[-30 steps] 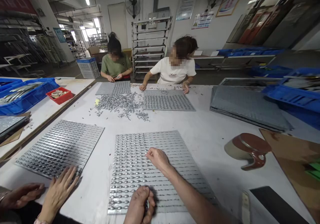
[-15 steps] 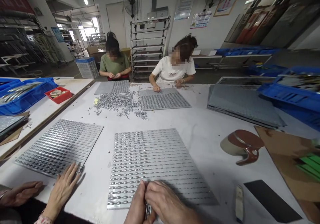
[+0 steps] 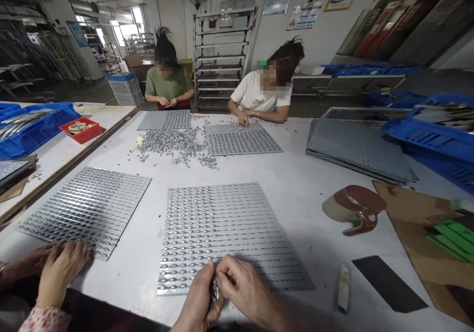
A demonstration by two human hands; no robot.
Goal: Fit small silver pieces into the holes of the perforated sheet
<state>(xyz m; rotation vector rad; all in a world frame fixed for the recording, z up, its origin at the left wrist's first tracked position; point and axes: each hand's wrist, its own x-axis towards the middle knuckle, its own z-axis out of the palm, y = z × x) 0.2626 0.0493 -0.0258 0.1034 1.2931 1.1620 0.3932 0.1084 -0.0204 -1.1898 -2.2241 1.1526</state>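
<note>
White walls, metal shelving, perhaps windows

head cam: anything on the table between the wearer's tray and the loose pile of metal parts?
Nothing: in the head view, only bare white table separates the ridged tray from the pile of small metal parts.

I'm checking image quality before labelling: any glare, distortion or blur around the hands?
Head view: wide-angle bending bows the table edges and shelving; ceiling light glints off the ribbed metal tray; the left hand and right hand are fairly sharp but shadowed, hiding the small metal pieces between them.
</note>
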